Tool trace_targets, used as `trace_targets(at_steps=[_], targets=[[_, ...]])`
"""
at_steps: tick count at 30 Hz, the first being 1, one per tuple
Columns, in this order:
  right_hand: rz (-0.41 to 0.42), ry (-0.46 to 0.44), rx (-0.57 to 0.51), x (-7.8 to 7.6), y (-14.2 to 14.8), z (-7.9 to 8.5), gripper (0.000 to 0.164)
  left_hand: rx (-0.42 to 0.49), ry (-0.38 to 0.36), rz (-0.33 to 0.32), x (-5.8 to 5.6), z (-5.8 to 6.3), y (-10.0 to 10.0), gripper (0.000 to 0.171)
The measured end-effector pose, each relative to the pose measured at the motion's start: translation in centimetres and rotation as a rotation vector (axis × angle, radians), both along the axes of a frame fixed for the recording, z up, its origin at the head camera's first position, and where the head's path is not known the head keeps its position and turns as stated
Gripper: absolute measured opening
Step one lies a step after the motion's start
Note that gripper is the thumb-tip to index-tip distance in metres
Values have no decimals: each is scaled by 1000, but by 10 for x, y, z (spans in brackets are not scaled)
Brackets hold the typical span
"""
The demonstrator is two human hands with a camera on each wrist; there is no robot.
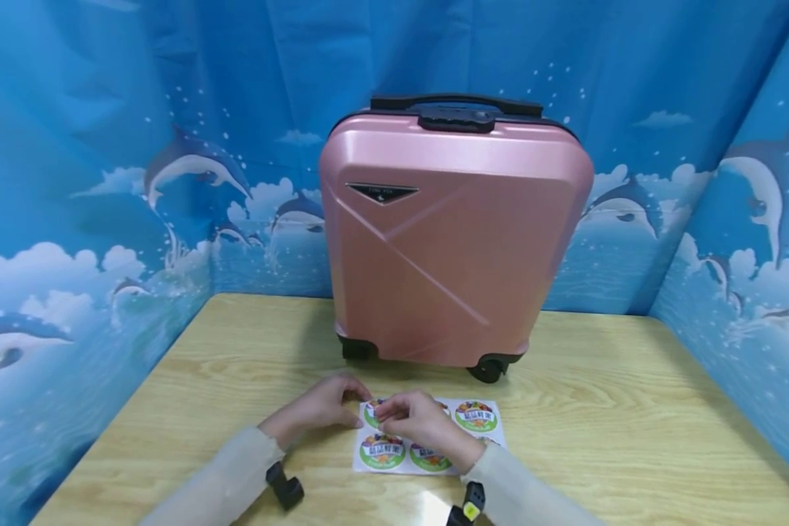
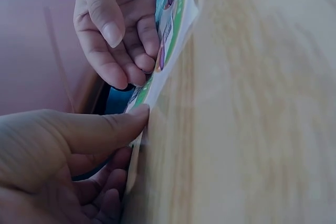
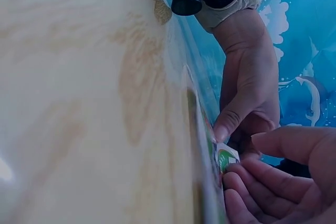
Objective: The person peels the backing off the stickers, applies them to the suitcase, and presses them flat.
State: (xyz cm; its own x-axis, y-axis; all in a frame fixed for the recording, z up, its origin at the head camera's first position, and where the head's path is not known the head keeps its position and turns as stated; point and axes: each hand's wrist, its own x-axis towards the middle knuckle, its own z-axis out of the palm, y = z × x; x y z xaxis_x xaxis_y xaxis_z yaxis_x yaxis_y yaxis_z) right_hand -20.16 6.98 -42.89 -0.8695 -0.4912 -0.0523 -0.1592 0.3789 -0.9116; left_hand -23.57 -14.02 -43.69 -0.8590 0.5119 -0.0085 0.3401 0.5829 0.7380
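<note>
A white sheet of round fruit-label stickers lies on the table in front of a pink suitcase. The labels, such as the front left sticker, have green lower rims and colourful fruit on top. My left hand pinches the sheet's far left corner, its thumb on the printed face and the other fingers behind. Over the sheet is my right hand, its fingers loosely bent and its thumb apart from them. Its fingertips touch or nearly touch the raised, green-printed corner. The right hand and forearm cover some stickers.
The pink suitcase stands upright on wheels behind the sheet, its black handle on top. Wood-grain table extends to both sides. A blue dolphin-print curtain encloses the back and sides.
</note>
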Motion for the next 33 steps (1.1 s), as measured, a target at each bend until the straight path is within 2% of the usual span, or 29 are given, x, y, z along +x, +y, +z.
trace_targets(at_steps=[5, 10, 14, 17, 27, 33], targets=[[-21, 7, 17, -1, 1, -1, 20, 26, -12, -7, 0, 0, 1, 20], [-50, 43, -7, -2, 3, -2, 20, 136, -89, -37, -1, -1, 1, 12], [-72, 82, -26, -2, 7, -2, 20, 217, -197, 9, 1, 1, 4, 14], [-99, 114, -31, -2, 9, 0, 19, 244, -255, 58, 3, 4, 7, 16], [-165, 190, -33, 1, 15, 5, 15, 346, -343, 116, 10, 11, 17, 23], [-203, 203, -93, 3, 17, 9, 16, 419, -343, 166, 14, 12, 22, 27]])
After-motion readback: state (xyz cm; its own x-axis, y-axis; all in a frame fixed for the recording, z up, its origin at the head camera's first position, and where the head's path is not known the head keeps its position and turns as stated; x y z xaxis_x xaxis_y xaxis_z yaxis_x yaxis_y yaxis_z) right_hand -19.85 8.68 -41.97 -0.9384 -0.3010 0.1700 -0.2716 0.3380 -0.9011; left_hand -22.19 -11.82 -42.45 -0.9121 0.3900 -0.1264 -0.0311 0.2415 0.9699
